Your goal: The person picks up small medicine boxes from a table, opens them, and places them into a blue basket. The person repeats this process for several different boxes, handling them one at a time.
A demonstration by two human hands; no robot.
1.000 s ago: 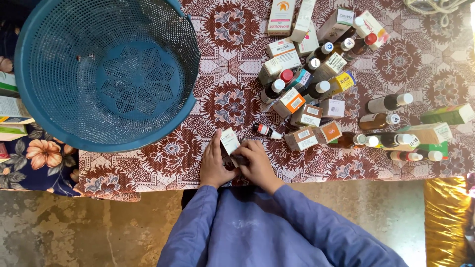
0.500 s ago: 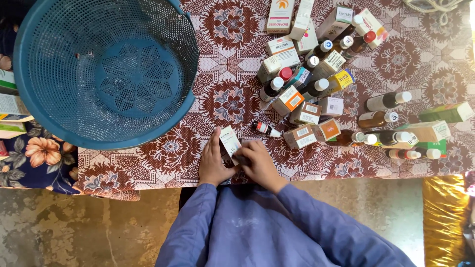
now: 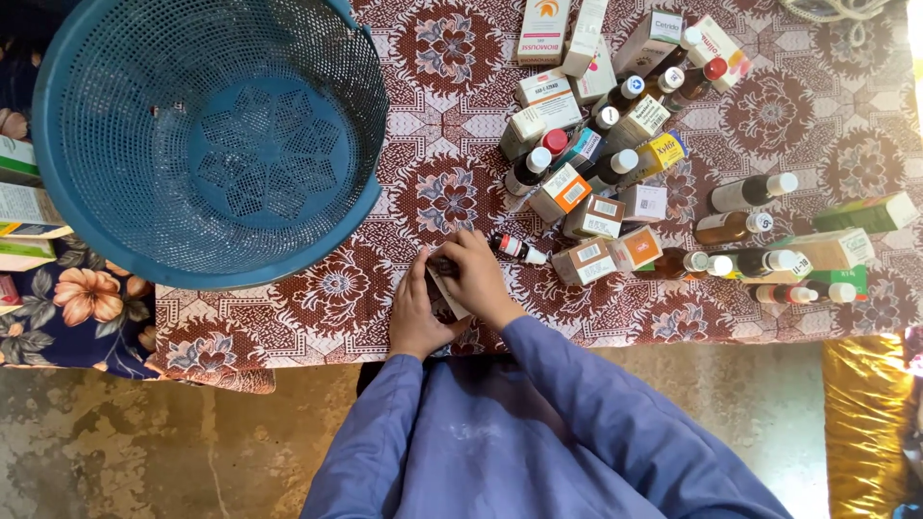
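Observation:
My left hand (image 3: 415,312) and my right hand (image 3: 478,277) both grip a small white medicine carton (image 3: 447,290) at the near edge of the table. The right hand covers the carton's far end, where a dark bottle top peeks out between the fingers. A little to the right of the hands, a small dark bottle with a red band (image 3: 517,250) lies on its side.
A big blue perforated plastic basket (image 3: 207,135) stands empty at the left. Several medicine cartons and bottles (image 3: 615,163) crowd the right half of the patterned red cloth (image 3: 327,288). More cartons (image 3: 24,207) sit at the far left on floral fabric.
My right hand has slid from the carton's near end up over its far end. The left hand has stayed on the carton's left side.

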